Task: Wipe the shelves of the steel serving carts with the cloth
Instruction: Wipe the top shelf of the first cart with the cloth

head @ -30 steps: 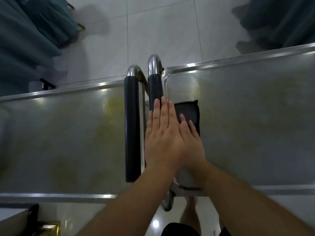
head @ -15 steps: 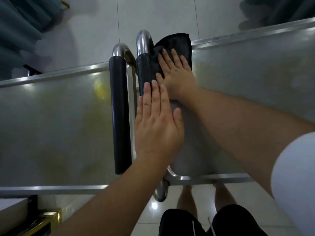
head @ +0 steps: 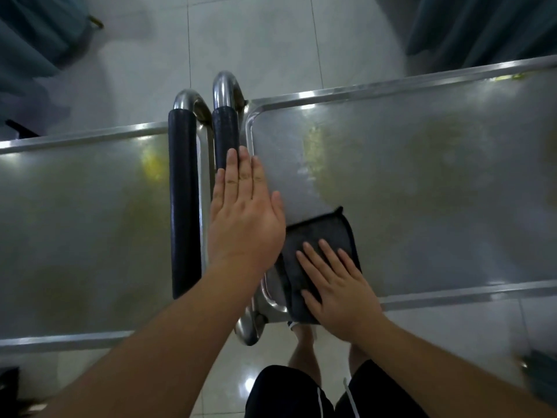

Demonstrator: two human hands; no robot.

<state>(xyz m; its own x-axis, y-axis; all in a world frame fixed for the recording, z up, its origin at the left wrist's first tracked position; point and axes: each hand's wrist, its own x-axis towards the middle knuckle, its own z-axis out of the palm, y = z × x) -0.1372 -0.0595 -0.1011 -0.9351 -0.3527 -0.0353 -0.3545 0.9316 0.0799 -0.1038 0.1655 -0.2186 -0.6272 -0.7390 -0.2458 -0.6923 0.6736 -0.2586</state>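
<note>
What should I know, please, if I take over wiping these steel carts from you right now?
Left hand: flat, fingers straight, resting at the handle-side edge of the right-hand steel cart's top shelf.
Right hand: flat, pressing the dark grey folded cloth onto that shelf's near corner by the handle.
Done: cannot tell for sure; a paler patch beyond the cloth looks wiped.
Left: yellowish smears remain across the right shelf; the left-hand steel cart's top shelf also shows yellowish marks. Lower shelves are not in view.
</note>
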